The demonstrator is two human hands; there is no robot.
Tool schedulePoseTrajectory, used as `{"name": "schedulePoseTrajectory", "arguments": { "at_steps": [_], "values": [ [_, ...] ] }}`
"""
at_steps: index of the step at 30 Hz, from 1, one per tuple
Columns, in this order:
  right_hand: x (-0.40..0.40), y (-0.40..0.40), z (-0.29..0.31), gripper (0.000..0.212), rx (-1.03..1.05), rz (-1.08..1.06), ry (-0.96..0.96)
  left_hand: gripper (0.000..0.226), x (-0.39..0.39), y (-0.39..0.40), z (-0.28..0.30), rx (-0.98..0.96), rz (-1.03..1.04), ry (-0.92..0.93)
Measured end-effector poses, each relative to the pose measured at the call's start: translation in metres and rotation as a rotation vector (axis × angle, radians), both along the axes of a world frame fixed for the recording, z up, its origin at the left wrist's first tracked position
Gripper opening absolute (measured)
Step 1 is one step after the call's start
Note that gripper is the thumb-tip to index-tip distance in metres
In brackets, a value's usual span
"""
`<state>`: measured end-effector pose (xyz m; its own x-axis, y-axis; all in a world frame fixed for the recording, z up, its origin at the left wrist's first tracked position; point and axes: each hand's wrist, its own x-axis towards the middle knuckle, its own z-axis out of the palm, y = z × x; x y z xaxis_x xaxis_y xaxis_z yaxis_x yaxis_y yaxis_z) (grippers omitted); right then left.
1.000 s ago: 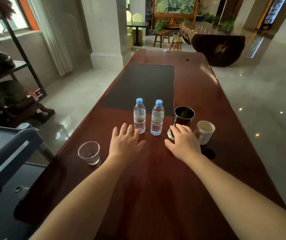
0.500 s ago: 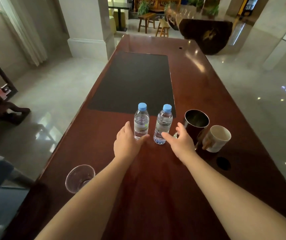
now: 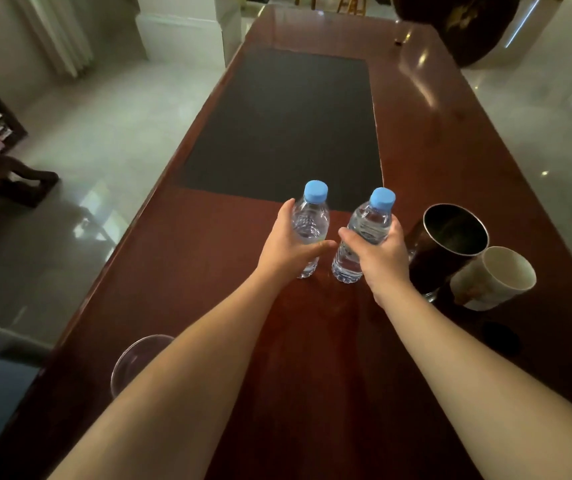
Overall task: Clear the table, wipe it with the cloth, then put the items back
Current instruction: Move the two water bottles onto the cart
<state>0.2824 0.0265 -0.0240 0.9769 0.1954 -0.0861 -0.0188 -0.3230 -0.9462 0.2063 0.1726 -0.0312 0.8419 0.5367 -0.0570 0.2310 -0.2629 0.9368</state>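
On the near half of a long red-brown table [image 3: 433,140], two blue-capped water bottles stood side by side, each in a person's grip: the left hand [image 3: 289,245] curled around the left bottle [image 3: 310,220], the right hand [image 3: 379,256] wrapped around the right bottle [image 3: 367,225], which leaned slightly. Just right of them stood a dark metal cup [image 3: 450,244] touching a white mug [image 3: 492,278]. A clear plastic cup [image 3: 135,362] sat near the left edge, partly behind the forearm; a black mat [image 3: 288,123] lay beyond.
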Motion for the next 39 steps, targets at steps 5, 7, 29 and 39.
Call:
{"name": "schedulePoseTrajectory", "arguments": {
  "at_steps": [5,7,29,39],
  "values": [
    [0.003,0.003,-0.006,0.057,-0.022,-0.004,-0.058,0.074,-0.001,-0.007,0.001,0.111,0.098,-0.036],
    [0.000,0.002,-0.005,0.058,-0.031,0.014,-0.078,0.071,-0.006,-0.008,0.005,0.093,0.128,-0.053],
    [-0.148,0.138,0.055,0.053,0.157,0.675,-0.110,0.071,-0.300,0.070,0.078,0.181,0.811,-0.084],
    [-0.223,0.169,0.060,0.057,0.162,0.907,-0.101,0.062,-0.386,0.038,0.057,0.138,0.965,-0.073]
  ]
}}
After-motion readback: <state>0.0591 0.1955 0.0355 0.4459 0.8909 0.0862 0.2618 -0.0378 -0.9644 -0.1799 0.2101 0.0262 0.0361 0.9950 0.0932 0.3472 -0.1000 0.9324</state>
